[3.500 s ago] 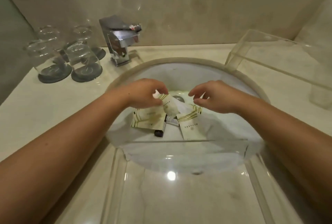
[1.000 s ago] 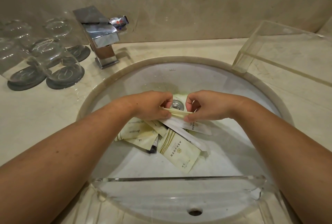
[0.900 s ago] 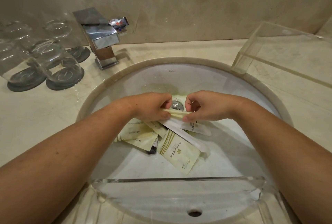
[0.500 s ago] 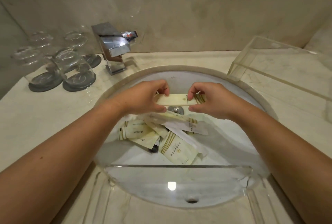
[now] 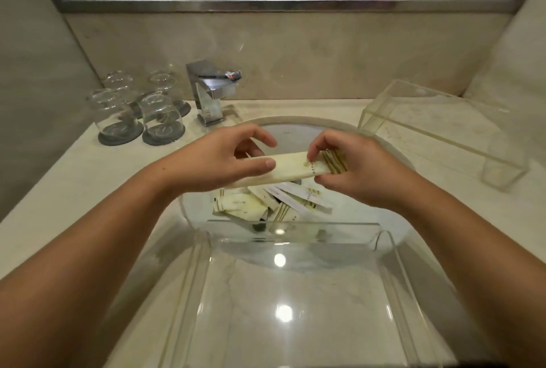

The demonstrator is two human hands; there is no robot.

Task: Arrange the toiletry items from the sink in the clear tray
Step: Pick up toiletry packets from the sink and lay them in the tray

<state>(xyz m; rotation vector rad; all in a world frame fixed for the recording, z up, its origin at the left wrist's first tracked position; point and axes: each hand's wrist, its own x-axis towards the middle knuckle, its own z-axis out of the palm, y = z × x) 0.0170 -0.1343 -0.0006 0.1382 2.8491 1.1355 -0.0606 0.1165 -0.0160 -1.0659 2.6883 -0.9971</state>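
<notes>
The left hand (image 5: 224,158) and the right hand (image 5: 351,169) each pinch one end of a long cream packet (image 5: 295,168), thumb below and fingers above, holding it level above the sink (image 5: 381,143); the end with gold stripes sits in the right hand.

The pale marble bench (image 5: 59,178) runs from left to right under everything. Above the far wall hangs a mirror (image 5: 266,4) with a grey metal frame. The clear tray (image 5: 295,308) lies on the near edge of the bench, its far wall reaching over the near rim of the sink, and nothing lies in it. A second clear box (image 5: 443,128) stands on the bench to the far right. The round white sink holds the remaining toiletry packets (image 5: 260,205), a loose overlapping heap of cream sachets with gold stripes and a white strip, just below the held packet. On the far left four glasses (image 5: 139,107) stand upside down on dark coasters. Between them and the sink stands a square chrome tap (image 5: 211,92).
</notes>
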